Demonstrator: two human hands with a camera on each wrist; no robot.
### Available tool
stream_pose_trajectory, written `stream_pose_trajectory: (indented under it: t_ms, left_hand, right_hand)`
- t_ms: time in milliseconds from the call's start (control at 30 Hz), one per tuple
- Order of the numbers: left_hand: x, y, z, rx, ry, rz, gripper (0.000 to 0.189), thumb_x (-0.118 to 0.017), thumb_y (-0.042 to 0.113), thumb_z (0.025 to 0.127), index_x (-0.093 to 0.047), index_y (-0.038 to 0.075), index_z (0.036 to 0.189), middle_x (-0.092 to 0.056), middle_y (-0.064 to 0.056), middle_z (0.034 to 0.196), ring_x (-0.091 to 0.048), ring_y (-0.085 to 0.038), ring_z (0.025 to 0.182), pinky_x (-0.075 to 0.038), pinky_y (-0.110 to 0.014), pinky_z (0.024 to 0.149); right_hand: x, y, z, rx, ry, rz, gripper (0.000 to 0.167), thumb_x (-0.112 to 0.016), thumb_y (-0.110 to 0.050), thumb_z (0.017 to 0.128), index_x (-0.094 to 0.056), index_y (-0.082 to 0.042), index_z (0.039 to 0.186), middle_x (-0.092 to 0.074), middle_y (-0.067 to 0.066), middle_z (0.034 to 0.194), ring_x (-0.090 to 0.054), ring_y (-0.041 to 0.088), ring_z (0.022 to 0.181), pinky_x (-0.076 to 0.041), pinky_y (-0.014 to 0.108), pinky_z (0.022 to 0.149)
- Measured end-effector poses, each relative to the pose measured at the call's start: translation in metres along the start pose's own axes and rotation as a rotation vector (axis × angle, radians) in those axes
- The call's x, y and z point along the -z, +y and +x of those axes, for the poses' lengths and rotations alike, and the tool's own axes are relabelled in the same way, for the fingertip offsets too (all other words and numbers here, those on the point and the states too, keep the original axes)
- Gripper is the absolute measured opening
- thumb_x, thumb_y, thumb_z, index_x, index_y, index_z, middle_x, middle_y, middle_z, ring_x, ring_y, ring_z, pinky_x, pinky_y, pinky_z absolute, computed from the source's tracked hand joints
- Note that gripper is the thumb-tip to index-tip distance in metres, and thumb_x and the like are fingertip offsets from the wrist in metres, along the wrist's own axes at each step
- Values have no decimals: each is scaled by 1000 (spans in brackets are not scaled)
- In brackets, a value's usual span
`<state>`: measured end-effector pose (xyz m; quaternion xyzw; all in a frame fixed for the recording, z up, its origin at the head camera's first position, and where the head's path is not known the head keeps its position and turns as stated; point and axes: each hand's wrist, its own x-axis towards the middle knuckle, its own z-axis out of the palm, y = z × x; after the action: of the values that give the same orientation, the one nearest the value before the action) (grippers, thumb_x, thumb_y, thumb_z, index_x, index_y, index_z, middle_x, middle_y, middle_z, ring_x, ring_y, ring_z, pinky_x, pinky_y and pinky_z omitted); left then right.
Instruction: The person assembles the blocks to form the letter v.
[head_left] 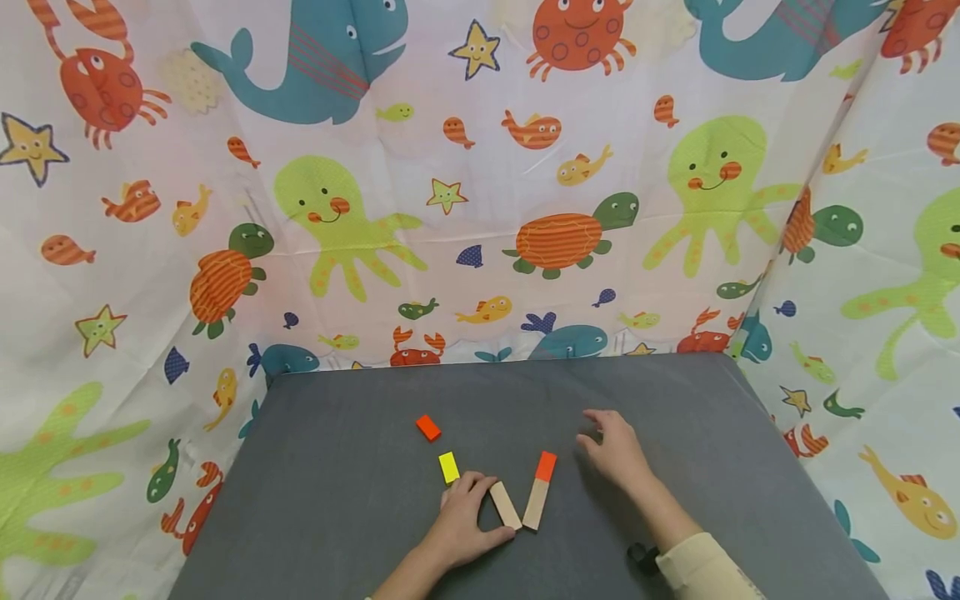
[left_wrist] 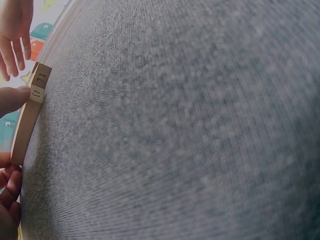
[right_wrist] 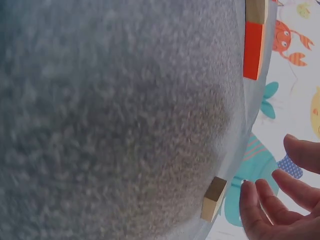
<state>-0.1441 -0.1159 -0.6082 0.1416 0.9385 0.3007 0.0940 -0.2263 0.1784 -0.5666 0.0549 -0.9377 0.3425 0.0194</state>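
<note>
My left hand holds a plain wooden block lengthwise, thumb at its near end and fingertips at its far end. Beside it lies a second wooden block; their near ends meet, forming a V. An orange block touches that second block's far end. In the left wrist view the thumb is against a block end with printed digits. My right hand hovers to the right, fingers spread and relaxed, holding nothing. Near it, the right wrist view shows another wooden block, not visible in the head view.
A yellow block lies just beyond the left hand's fingers, and another orange block farther back. A black object is by the right sleeve. The grey table ends at a sea-animal curtain.
</note>
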Motion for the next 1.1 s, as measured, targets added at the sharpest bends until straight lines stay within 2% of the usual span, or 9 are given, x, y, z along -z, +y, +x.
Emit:
stream_pose_trajectory:
  t_ms: [133, 333, 433, 667, 900, 1100]
  left_hand:
    - [0, 0, 0, -3, -2, 5, 81, -76, 63, 79, -55, 18, 143, -50, -1, 131, -49, -25, 124, -35, -59, 106]
    - [-1, -1, 0, -12, 4, 0, 81, -74, 65, 80, -55, 18, 143, -50, 0, 131, -48, -25, 123, -34, -58, 106]
    - [-1, -1, 1, -15, 0, 1, 82, -74, 65, 79, -54, 18, 144, -50, -1, 132, -48, -24, 123, -34, -58, 106]
    - [-1, -2, 2, -16, -3, 0, 81, -73, 65, 81, -55, 18, 143, -50, -1, 131, -48, -25, 123, -33, -59, 106]
    - [-3, -4, 0, 0, -15, -9, 82, -72, 68, 80, -55, 18, 143, -50, -1, 131, -48, -25, 123, -34, -59, 106]
    - [-2, -4, 1, -20, 3, 17, 81, -70, 68, 81, -55, 19, 143, -50, 0, 130, -49, -22, 121, -36, -57, 104]
  right_hand:
    - [5, 1, 2, 0, 1, -20, 50, -75, -15, 90, -60, 2, 134, -59, 26, 130, -62, 39, 111, -50, 56, 95]
    - [9, 7, 6, -9, 12, -45, 52, -78, -13, 86, -61, 2, 133, -54, 30, 135, -51, 50, 124, -41, 63, 103]
    - [12, 10, 7, -21, 19, -59, 53, -79, -10, 84, -61, 2, 132, -52, 30, 138, -48, 54, 125, -39, 64, 103]
    - [10, 19, 9, -34, -6, -99, 60, -83, -10, 79, -59, 5, 133, -51, 30, 141, -47, 55, 126, -37, 64, 105]
    - [5, 27, 11, -74, -78, -90, 63, -82, -11, 83, -55, 5, 137, -47, 31, 146, -43, 54, 132, -36, 64, 108]
    - [3, 35, 15, -76, -28, -83, 61, -81, -8, 82, -54, 9, 135, -45, 34, 143, -44, 55, 130, -37, 63, 108]
